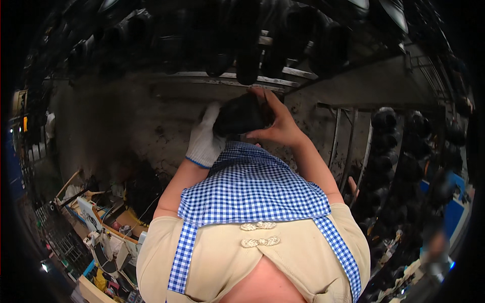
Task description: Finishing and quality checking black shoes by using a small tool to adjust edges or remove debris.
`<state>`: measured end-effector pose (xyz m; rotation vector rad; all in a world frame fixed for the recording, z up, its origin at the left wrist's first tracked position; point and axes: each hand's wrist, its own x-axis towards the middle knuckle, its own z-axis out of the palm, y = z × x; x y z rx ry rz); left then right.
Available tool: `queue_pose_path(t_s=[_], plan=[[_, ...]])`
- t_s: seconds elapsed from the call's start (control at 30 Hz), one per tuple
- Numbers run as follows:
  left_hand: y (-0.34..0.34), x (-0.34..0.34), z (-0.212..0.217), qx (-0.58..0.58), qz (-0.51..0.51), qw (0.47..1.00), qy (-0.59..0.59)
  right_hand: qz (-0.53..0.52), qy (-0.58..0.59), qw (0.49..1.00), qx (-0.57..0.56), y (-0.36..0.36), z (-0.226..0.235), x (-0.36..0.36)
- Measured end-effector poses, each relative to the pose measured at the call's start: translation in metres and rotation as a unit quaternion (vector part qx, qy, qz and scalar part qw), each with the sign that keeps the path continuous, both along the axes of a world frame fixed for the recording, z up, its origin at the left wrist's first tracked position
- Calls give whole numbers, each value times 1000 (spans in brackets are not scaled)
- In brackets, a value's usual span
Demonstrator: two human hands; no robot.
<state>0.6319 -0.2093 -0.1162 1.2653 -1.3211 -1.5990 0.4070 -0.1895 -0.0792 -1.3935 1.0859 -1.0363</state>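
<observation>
A smooth black object [240,115] with rounded sides is held in front of my apron, between both hands. Its exact kind is too dark to make out. My left hand [206,137], in a white knit glove with a blue cuff, presses its left side. Bare, my right hand [282,123] curves around the right side, with fingers at the far edge and thumb at the near one. Both hands are closed on it. Part of the object is covered by my fingers.
Ahead, a metal rack [227,81] carries several dark hanging shapes. Another rack [350,144] at the right holds rows of shiny black rounded pieces [385,118]. At lower left stands a cluttered workbench [121,235] with tools and cords. A blue panel [454,214] is far right.
</observation>
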Motion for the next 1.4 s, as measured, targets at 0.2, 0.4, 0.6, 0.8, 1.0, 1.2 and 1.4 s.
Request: queue_pose_path(t_s=[0.2,0.4,0.6,0.8,1.0,1.2,1.4], plan=[[16,-44,87,315,-53,897,305,-72,-101,992,-14,42,8,-20],[24,-62,103,326,-140,908,222,-151,73,974,-152,63,31,-51],[33,-77,129,111,-205,961,-146,-144,360,868,-309,80,88,-57],[34,-82,128,93,-193,972,-101,-142,475,798,-343,77,81,-46],[35,-85,103,231,-163,903,323,-236,291,859,-350,64,65,-47],[36,-101,110,336,-103,889,294,-317,248,892,-205,85,70,-48],[40,-103,114,267,-89,945,166,-310,240,911,-127,134,77,-35]])
